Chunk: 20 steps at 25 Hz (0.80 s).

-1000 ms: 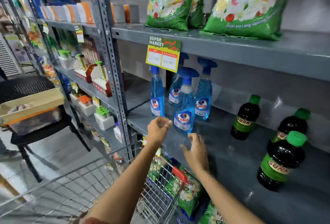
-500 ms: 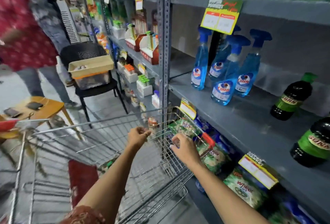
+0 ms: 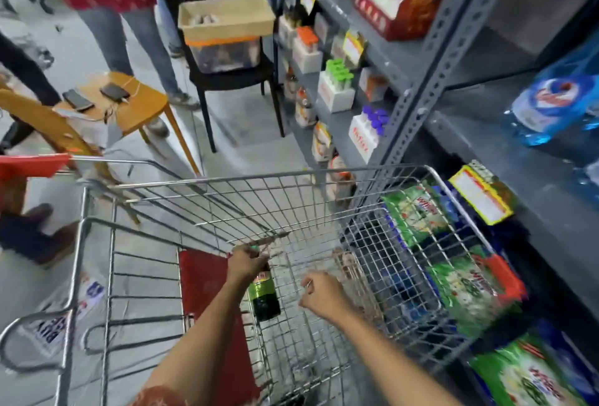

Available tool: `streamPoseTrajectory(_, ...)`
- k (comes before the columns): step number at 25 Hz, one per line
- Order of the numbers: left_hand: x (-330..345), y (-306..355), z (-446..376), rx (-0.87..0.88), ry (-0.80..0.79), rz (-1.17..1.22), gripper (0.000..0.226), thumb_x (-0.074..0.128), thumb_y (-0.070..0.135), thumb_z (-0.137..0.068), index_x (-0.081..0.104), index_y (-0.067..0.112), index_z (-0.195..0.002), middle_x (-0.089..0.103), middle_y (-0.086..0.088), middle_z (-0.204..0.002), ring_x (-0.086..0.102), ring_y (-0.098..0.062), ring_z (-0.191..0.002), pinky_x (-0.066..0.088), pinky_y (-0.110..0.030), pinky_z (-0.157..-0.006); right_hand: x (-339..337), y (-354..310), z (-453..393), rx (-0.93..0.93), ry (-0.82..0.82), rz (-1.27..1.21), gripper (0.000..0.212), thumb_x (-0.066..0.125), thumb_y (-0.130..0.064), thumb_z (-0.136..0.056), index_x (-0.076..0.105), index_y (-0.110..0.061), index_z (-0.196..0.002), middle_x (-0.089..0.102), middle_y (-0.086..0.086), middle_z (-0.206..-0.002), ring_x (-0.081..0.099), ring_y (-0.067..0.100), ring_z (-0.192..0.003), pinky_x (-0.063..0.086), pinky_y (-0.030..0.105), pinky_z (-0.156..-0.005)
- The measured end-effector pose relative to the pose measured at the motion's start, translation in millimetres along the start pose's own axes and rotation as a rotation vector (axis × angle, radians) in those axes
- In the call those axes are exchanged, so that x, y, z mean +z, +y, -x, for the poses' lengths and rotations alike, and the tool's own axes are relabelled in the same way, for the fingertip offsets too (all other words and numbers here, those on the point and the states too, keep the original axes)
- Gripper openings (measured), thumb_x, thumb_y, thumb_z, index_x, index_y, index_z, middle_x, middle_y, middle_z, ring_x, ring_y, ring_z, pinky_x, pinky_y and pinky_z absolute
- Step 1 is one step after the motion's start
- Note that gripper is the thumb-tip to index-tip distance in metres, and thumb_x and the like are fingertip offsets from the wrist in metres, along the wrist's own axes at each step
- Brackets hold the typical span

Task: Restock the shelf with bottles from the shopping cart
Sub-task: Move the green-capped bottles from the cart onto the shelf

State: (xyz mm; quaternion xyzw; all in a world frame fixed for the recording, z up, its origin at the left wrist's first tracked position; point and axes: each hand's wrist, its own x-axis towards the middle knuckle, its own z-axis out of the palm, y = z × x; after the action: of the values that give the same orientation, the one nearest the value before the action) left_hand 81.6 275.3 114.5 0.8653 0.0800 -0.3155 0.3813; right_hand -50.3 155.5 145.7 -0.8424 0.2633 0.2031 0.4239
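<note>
The left hand [image 3: 246, 264] reaches down inside the shopping cart [image 3: 311, 172] and has its grip closed around the neck of a dark bottle [image 3: 263, 298] with a green label. Taking it near the top lets the bottle hang upright and come straight up between the wire walls. The bottle sits low in the basket, close to the red panel [image 3: 207, 289] on the cart's near side, and it seems to be the only bottle left there, though motion blur makes the cart floor hard to read.

The right hand [image 3: 324, 295] hovers just beside the bottle with its fingers curled loosely and nothing in them, probably ready to steady the bottle's body once it lifts.

The cart is parked right against the shelf [image 3: 518, 178], so the carry should be short. Blue spray bottles [image 3: 551, 104] stand at the shelf's left end, and green detergent bags [image 3: 460, 279] fill the level below.

The next step looks like raising the bottle clear of the cart rim and setting it on the shelf.
</note>
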Motion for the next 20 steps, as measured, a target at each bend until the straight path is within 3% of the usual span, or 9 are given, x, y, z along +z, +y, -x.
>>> streamPoseTrajectory(2, 4, -10, -22, -0.064, 0.004, -0.009, 0.038, 0.071, 0.024, -0.078, 0.061, -0.001, -0.104, 0.066, -0.019, -0.108, 0.063, -0.034, -0.102, 0.049, -0.032, -0.084, 21, 1, -25, 0.02, -0.063, 0.056, 0.033, 0.068, -0.013, -0.078, 0.057, -0.009, -0.11, 0.054, 0.001, -0.091, 0.053, 0.015, -0.085, 0.047, 0.03, -0.077)
streamPoseTrajectory(5, 16, -18, -56, -0.123, -0.007, -0.042, 0.043, 0.067, 0.024, -0.081, 0.057, -0.006, -0.109, 0.063, -0.025, -0.114, 0.059, -0.036, -0.107, 0.047, -0.039, -0.089, 50, 7, -59, 0.091, -0.168, 0.07, 0.039, 0.066, -0.019, -0.081, 0.054, -0.009, -0.116, 0.053, 0.006, -0.094, 0.053, 0.02, -0.086, 0.042, 0.029, -0.072)
streamPoseTrajectory(8, 32, -26, -85, -0.16, -0.024, -0.086, 0.044, 0.065, 0.023, -0.083, 0.052, -0.008, -0.111, 0.061, -0.028, -0.117, 0.059, -0.038, -0.108, 0.048, -0.039, -0.088, 74, 19, -88, 0.143, -0.231, 0.065, 0.045, 0.067, -0.026, -0.081, 0.051, -0.008, -0.119, 0.06, 0.011, -0.11, 0.057, 0.025, -0.099, 0.047, 0.031, -0.08)
streamPoseTrajectory(13, 49, -31, -119, -0.194, -0.011, -0.348, 0.045, 0.054, 0.032, -0.088, 0.054, -0.005, -0.112, 0.06, -0.025, -0.12, 0.056, -0.037, -0.112, 0.047, -0.038, -0.088, 111, 39, -122, 0.286, -0.309, -0.019, 0.07, 0.071, -0.036, -0.078, 0.038, -0.003, -0.13, 0.053, 0.016, -0.131, 0.051, 0.029, -0.12, 0.046, 0.034, -0.095)
streamPoseTrajectory(20, 53, -28, -132, -0.088, 0.066, -0.562, 0.032, 0.05, 0.021, -0.09, 0.058, -0.003, -0.109, 0.062, -0.023, -0.118, 0.058, -0.037, -0.11, 0.048, -0.041, -0.089, 140, 45, -127, 0.378, -0.292, -0.14, 0.064, 0.077, -0.028, -0.073, 0.045, -0.007, -0.125, 0.061, 0.012, -0.123, 0.057, 0.026, -0.113, 0.046, 0.028, -0.084)
